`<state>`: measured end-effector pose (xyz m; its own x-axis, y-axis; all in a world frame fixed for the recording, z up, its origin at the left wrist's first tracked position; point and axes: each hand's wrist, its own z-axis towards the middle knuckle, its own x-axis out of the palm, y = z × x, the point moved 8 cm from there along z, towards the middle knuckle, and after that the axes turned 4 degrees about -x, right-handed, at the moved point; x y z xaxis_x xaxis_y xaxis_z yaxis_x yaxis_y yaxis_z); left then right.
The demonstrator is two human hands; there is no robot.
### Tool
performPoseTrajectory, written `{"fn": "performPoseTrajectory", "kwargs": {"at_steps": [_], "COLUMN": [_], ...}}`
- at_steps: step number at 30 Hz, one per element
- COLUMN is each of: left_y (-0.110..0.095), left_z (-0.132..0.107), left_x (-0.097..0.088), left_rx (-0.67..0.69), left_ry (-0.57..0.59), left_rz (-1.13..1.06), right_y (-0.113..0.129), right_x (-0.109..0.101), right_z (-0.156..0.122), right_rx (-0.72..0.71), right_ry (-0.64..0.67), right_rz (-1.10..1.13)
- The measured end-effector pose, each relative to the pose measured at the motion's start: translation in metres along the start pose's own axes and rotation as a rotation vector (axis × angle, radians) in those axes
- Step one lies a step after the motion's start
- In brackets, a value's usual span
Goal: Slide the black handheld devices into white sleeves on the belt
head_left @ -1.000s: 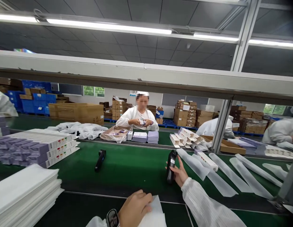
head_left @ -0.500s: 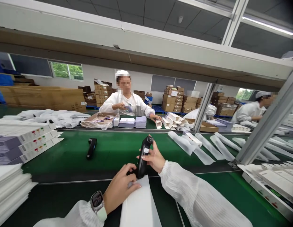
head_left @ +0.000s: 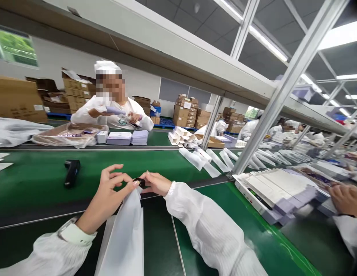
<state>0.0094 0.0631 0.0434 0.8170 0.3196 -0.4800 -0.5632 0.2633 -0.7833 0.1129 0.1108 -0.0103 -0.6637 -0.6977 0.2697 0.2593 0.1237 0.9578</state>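
My left hand [head_left: 109,193] pinches the top edge of a white foam bag [head_left: 125,234] that hangs down over the near green table. My right hand [head_left: 156,183] grips a black handheld device [head_left: 139,181] at the bag's mouth; only the device's top end shows, the rest is inside the bag. A second black device [head_left: 71,172] lies on the green conveyor belt [head_left: 37,184] to the left of my hands.
A co-worker in white [head_left: 109,109] sits across the belt behind a tray [head_left: 69,134] and stacked purple boxes [head_left: 123,138]. White foam bags [head_left: 207,161] lie near a slanted metal post [head_left: 270,111]. Flat boxes [head_left: 279,188] and another person's hand [head_left: 347,199] are at right.
My right hand has carried the black device from the belt to the bag held by my left hand and lowered it in, so only its top shows now. The view has swung right.
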Motion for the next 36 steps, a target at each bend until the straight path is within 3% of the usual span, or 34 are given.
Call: {"fn": "performPoseTrajectory", "kwargs": {"at_steps": [7, 14, 19, 23, 26, 29, 32, 34, 35, 36], "left_y": [-0.038, -0.056, -0.057, -0.06, -0.063, -0.059, -0.035, -0.007, 0.009, 0.026], "left_z": [-0.014, -0.031, -0.035, -0.034, -0.03, -0.018, -0.004, 0.0, -0.001, -0.005], "left_x": [0.014, 0.017, 0.021, 0.018, 0.009, 0.001, 0.0, 0.002, 0.006, 0.016], "left_rx": [0.021, 0.053, 0.121, 0.097, 0.063, 0.057, 0.043, 0.022, 0.005, -0.002], "left_ry": [0.236, 0.393, 0.417, 0.414, 0.346, 0.228, 0.103, 0.027, 0.034, 0.119], "left_rz": [-0.037, -0.009, 0.057, 0.015, -0.061, -0.133, -0.105, -0.027, 0.025, 0.081], "right_y": [0.004, 0.005, -0.005, -0.007, -0.002, -0.01, -0.022, -0.01, 0.003, 0.019], "right_x": [0.015, 0.029, 0.031, 0.04, 0.056, 0.06, 0.034, -0.021, -0.058, -0.096], "right_z": [-0.044, -0.066, -0.073, -0.077, -0.082, -0.078, -0.055, -0.037, -0.032, -0.032], "right_rx": [-0.019, -0.054, -0.031, 0.041, 0.008, -0.026, -0.001, -0.073, -0.123, -0.165], "right_ry": [0.151, 0.052, -0.036, 0.003, 0.082, 0.041, -0.094, -0.348, -0.525, -0.716], "right_rz": [0.007, 0.132, 0.134, 0.063, 0.063, 0.044, 0.033, -0.099, -0.226, -0.392]}}
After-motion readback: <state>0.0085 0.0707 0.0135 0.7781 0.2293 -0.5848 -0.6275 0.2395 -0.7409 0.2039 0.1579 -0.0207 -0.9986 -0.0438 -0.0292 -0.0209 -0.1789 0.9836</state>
